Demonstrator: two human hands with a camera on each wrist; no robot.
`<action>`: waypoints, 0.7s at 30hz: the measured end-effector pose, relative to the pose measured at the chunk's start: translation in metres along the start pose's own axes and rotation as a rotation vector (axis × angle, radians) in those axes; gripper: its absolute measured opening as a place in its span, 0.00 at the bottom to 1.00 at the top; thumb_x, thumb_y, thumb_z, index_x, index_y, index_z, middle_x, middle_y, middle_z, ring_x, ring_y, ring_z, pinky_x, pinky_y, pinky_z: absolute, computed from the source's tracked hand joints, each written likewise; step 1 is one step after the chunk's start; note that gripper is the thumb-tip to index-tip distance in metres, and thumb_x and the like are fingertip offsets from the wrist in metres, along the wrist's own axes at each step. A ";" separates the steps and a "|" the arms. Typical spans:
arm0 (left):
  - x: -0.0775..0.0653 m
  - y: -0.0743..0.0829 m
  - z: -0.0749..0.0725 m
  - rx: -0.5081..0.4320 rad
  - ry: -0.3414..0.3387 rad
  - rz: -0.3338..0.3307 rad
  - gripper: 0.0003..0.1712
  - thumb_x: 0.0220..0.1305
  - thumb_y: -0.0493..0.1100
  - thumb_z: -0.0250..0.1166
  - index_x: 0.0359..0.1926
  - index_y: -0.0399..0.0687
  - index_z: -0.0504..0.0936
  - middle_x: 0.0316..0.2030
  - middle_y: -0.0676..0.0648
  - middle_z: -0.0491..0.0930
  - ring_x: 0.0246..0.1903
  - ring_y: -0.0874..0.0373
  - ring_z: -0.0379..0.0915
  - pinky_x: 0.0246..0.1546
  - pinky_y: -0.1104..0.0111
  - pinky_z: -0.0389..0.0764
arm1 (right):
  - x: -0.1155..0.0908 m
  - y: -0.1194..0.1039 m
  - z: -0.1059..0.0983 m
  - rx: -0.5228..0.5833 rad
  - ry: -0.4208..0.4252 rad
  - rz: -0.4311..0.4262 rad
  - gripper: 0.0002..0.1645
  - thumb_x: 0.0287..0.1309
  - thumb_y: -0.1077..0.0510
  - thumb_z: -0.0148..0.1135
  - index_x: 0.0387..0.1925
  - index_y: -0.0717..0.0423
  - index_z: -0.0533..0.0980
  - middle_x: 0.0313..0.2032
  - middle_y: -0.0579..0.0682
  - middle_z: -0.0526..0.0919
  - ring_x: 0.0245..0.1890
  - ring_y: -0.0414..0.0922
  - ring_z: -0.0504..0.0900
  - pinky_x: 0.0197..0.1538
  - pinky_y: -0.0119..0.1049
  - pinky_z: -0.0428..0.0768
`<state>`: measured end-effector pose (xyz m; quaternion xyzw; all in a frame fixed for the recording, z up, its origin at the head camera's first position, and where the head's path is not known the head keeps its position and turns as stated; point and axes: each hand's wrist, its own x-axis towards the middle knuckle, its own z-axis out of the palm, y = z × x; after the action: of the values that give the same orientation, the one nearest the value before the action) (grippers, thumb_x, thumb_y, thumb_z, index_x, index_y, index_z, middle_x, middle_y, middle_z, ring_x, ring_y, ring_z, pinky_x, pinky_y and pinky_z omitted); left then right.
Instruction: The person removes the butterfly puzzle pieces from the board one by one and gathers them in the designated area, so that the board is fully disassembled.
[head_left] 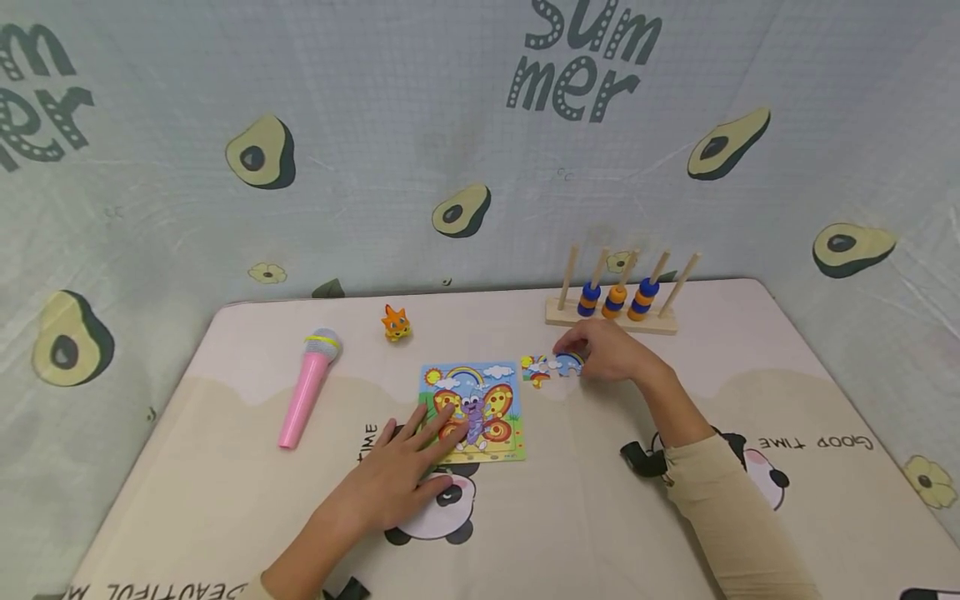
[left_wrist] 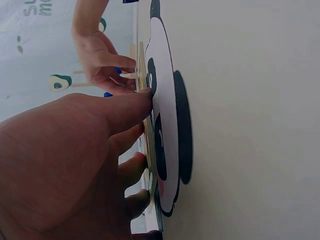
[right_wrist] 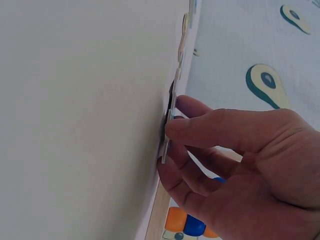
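Note:
A square butterfly jigsaw puzzle (head_left: 497, 406) lies flat on the table in the head view. My left hand (head_left: 401, 472) rests on its lower left part, fingers spread and straight, with the thumb on the cloth just off the board's edge. To the right of the board, my right hand (head_left: 611, 350) pinches a thin puzzle piece (head_left: 569, 363) with a rainbow print; in the right wrist view the piece (right_wrist: 166, 142) tilts up a little between thumb and fingertips. Another colourful loose puzzle piece (head_left: 536, 367) lies between that piece and the board. Part of the pinched piece is hidden by the fingers.
Behind the right hand stands a wooden peg stand (head_left: 611, 322) with blue and orange rings. A pink toy microphone (head_left: 306, 392) lies at the left, and a small orange animal figure (head_left: 396, 323) sits behind the puzzle. A printed cloth (head_left: 570, 517) covers the table.

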<state>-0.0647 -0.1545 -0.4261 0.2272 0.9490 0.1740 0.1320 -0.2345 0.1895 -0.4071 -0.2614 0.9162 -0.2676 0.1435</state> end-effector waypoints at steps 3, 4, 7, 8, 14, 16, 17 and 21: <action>0.000 0.000 0.000 0.001 -0.003 -0.001 0.38 0.76 0.58 0.60 0.81 0.64 0.60 0.83 0.49 0.52 0.83 0.38 0.40 0.76 0.32 0.49 | 0.000 0.000 0.001 -0.001 -0.002 0.007 0.28 0.45 0.78 0.67 0.51 0.62 0.85 0.51 0.58 0.87 0.54 0.55 0.84 0.58 0.53 0.82; 0.000 0.000 0.000 0.001 -0.003 -0.002 0.38 0.76 0.58 0.60 0.81 0.64 0.60 0.83 0.49 0.52 0.83 0.38 0.40 0.76 0.32 0.49 | 0.000 -0.001 0.001 0.000 -0.002 0.010 0.28 0.45 0.78 0.67 0.51 0.62 0.85 0.51 0.58 0.86 0.54 0.55 0.84 0.59 0.54 0.82; 0.000 0.000 0.000 0.000 -0.001 -0.004 0.38 0.76 0.58 0.60 0.81 0.64 0.59 0.83 0.49 0.52 0.83 0.39 0.40 0.77 0.32 0.49 | -0.001 -0.001 0.002 0.003 -0.001 0.013 0.28 0.45 0.78 0.67 0.51 0.62 0.85 0.51 0.58 0.87 0.54 0.56 0.84 0.59 0.54 0.82; 0.000 0.000 0.000 0.000 0.000 -0.003 0.38 0.76 0.57 0.60 0.81 0.64 0.59 0.83 0.49 0.52 0.83 0.38 0.40 0.76 0.32 0.49 | -0.001 -0.001 0.002 0.004 -0.001 0.014 0.28 0.44 0.79 0.67 0.51 0.62 0.85 0.51 0.58 0.87 0.54 0.55 0.84 0.59 0.54 0.82; -0.001 0.001 0.000 -0.003 0.006 0.002 0.38 0.76 0.57 0.61 0.81 0.63 0.60 0.83 0.48 0.54 0.82 0.38 0.41 0.76 0.32 0.50 | 0.000 -0.002 0.002 0.008 -0.011 0.015 0.29 0.43 0.79 0.66 0.50 0.61 0.85 0.50 0.57 0.88 0.53 0.54 0.85 0.59 0.53 0.82; -0.001 0.001 0.000 -0.003 0.007 0.004 0.38 0.76 0.57 0.61 0.81 0.63 0.60 0.83 0.47 0.54 0.82 0.37 0.41 0.76 0.32 0.50 | 0.000 -0.001 0.002 0.008 -0.012 0.017 0.29 0.43 0.79 0.66 0.50 0.61 0.85 0.49 0.56 0.88 0.53 0.54 0.85 0.59 0.53 0.82; -0.001 0.001 0.000 -0.003 0.008 0.005 0.38 0.76 0.57 0.61 0.81 0.63 0.60 0.83 0.47 0.54 0.82 0.37 0.41 0.76 0.32 0.50 | 0.000 -0.001 0.002 0.007 -0.012 0.017 0.29 0.43 0.79 0.66 0.50 0.61 0.85 0.49 0.56 0.88 0.52 0.54 0.85 0.59 0.53 0.82; -0.001 0.002 0.000 -0.002 0.011 0.007 0.38 0.76 0.57 0.61 0.81 0.63 0.61 0.83 0.47 0.54 0.82 0.37 0.41 0.76 0.32 0.50 | 0.000 -0.002 0.002 0.006 -0.013 0.019 0.28 0.43 0.79 0.66 0.50 0.60 0.85 0.49 0.56 0.88 0.52 0.53 0.84 0.59 0.53 0.82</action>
<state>-0.0633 -0.1537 -0.4250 0.2294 0.9488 0.1767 0.1265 -0.2332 0.1873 -0.4074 -0.2540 0.9169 -0.2672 0.1528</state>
